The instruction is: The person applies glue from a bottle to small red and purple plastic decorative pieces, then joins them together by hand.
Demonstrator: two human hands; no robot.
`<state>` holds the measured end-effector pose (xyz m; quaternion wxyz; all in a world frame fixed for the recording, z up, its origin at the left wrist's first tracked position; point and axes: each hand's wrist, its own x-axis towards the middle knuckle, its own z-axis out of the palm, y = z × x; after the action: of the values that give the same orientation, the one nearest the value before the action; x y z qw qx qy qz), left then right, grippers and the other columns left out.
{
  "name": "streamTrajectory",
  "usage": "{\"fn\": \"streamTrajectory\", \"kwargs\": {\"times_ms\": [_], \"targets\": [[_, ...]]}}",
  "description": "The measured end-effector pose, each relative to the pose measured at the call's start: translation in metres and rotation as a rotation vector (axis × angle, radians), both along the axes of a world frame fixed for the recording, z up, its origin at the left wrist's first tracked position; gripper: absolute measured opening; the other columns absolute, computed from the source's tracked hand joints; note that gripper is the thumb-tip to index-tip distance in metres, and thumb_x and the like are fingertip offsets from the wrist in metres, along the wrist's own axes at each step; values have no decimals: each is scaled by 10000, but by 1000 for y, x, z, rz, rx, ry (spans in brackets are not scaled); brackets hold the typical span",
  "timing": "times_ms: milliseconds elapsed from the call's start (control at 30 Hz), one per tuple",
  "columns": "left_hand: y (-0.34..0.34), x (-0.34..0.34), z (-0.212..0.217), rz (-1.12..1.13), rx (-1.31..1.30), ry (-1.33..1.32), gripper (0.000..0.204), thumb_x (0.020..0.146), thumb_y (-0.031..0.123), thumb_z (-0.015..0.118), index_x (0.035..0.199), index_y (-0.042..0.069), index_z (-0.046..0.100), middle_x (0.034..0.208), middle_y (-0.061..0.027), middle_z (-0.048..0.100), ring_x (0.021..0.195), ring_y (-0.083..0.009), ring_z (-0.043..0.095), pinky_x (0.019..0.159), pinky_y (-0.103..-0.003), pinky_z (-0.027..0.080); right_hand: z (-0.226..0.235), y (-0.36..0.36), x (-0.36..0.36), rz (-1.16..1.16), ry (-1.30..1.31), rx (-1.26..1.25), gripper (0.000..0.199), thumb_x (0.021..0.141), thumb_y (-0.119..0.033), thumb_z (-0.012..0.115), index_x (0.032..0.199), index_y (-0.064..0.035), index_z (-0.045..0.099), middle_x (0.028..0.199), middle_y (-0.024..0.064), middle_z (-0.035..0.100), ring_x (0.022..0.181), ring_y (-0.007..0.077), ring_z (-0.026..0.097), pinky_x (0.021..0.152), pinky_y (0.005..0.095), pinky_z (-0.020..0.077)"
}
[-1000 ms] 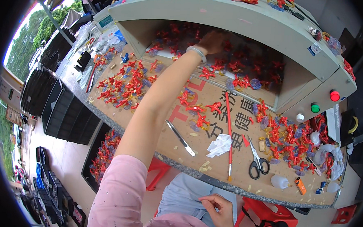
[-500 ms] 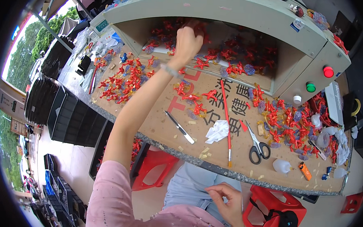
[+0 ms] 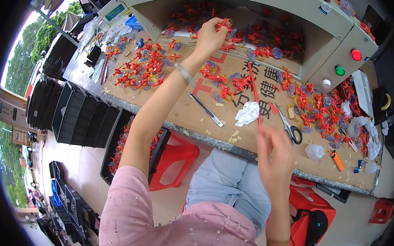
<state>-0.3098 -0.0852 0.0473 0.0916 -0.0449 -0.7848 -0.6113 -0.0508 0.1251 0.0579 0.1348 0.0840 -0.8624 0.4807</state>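
My left hand is at the front opening of a grey metal box. Its fingers are pinched on a small red plastic figure. More red figures with purple and yellow clear parts lie inside the box, and a loose pile of them covers the board to the left of my arm. My right hand is raised over the table's front edge, close to the lower end of a thin red-handled brush. Motion smears its fingers. Beside it lie black-handled scissors and crumpled white tissue.
On the board are a craft knife, an orange lighter, a small white bottle and another figure pile at right. Black bins stand at left. A black tray of figures and red stools are below the table.
My left hand has drawn back from inside the box to its opening, a red figure now showing in its fingers. My right hand has risen from my lap to above the table edge.
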Motion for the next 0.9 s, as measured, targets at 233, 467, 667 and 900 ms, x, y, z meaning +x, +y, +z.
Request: {"fn": "streamTrajectory", "kwargs": {"times_ms": [233, 467, 667, 900], "targets": [[-22, 137, 14, -157, 761, -150, 225, 935, 106, 469, 1143, 37, 523, 1035, -47, 591, 954, -135, 583, 757, -293, 515, -46, -23, -145, 227, 192, 404, 454, 743, -51, 699, 1179, -52, 572, 1161, 165, 534, 1064, 355, 519, 891, 430, 434], [-82, 256, -34, 19, 865, -333, 222, 932, 107, 461, 1136, 42, 520, 1059, -31, 603, 863, -121, 607, 689, -274, 518, -41, -52, -160, 398, 86, 501, 447, 700, 73, 668, 1126, -43, 596, 1082, 172, 573, 982, 321, 573, 843, 376, 466], [-71, 290, -45, 31, 1043, -370, 226, 908, 48, 474, 1130, 19, 507, 923, -62, 602, 704, -139, 605, 579, -256, 483, -30, -53, -188, 382, -75, 492, 193, 668, 85, 579, 834, 45, 668, 828, 216, 660, 806, 361, 649, 720, 423, 501], [-50, 291, -51, -3, 894, -373, 180, 868, 3, 593, 1041, 14, 544, 882, -62, 628, 721, -114, 600, 575, -240, 478, 2, -38, -243, 83, 168, 256, 152, 800, -89, 619, 902, -17, 706, 831, 162, 695, 731, 239, 681, 700, 349, 518]]}}
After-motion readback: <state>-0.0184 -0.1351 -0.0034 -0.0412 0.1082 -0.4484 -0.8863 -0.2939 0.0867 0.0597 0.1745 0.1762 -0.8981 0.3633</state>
